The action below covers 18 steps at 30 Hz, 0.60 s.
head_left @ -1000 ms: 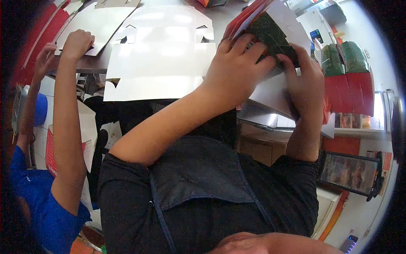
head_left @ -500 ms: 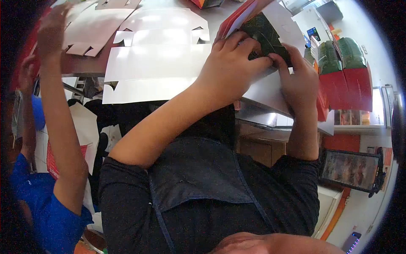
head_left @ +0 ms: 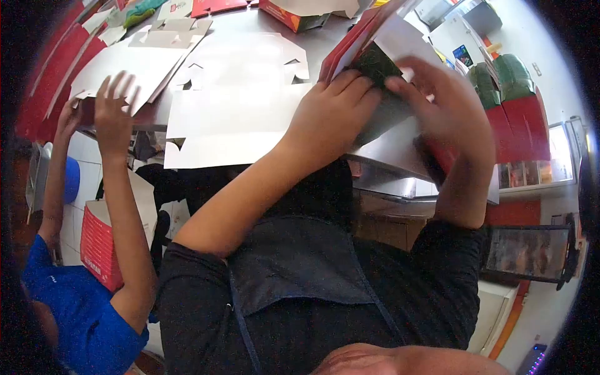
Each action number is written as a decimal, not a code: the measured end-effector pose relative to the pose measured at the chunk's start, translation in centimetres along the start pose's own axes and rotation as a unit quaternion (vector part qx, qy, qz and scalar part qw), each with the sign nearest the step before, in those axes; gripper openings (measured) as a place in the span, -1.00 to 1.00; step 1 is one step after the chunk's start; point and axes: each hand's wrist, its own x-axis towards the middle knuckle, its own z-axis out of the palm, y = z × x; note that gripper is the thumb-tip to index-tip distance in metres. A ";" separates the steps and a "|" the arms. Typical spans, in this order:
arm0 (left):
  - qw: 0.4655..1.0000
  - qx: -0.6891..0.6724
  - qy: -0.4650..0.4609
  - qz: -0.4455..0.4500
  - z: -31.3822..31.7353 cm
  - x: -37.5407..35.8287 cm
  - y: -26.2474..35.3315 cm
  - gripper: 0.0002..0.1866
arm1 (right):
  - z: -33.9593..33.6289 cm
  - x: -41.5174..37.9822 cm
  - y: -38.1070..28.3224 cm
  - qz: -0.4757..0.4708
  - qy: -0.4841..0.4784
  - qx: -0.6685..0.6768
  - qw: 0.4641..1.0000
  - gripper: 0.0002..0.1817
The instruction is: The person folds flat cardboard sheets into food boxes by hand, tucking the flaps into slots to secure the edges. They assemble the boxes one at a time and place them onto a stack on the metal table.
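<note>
My left hand (head_left: 334, 112) is closed on the near edge of a folded carton (head_left: 381, 62), which is red and white outside with a dark green panel. Smeared by motion, my right hand (head_left: 447, 103) is at the carton's right side, its thumb beside the green panel; whether it grips anything is unclear. Flat white cardboard blanks (head_left: 234, 94) with cut notches lie on the metal table, left of my left hand.
A co-worker in a blue shirt (head_left: 87, 312) has both hands at other cardboard sheets (head_left: 125, 65) on the left. Red and green cartons (head_left: 515, 125) stand at the right. Another red carton (head_left: 294, 15) lies at the back.
My right hand has moved right and its fingers have shifted away from the green panel. The co-worker's raised hand has come down and right. The whole view has shifted slightly.
</note>
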 end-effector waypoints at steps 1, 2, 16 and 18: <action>1.000 0.001 0.000 0.002 0.0 -0.1 0.1 -0.61 | 0.0 1.1 -1.1 0.009 0.009 0.017 1.000 -0.67; 1.000 0.002 0.001 0.004 0.0 -0.1 0.2 -0.60 | 0.0 2.0 -1.4 0.018 0.018 0.034 0.999 -0.68; 0.993 0.084 0.063 -0.044 0.7 -1.7 1.6 -0.64 | 3.3 4.1 -1.0 -0.074 0.000 -0.156 0.985 -0.76; 0.994 0.076 0.063 -0.044 0.9 -1.7 1.5 -0.61 | 3.7 4.3 -0.7 -0.080 -0.003 -0.108 0.991 -0.74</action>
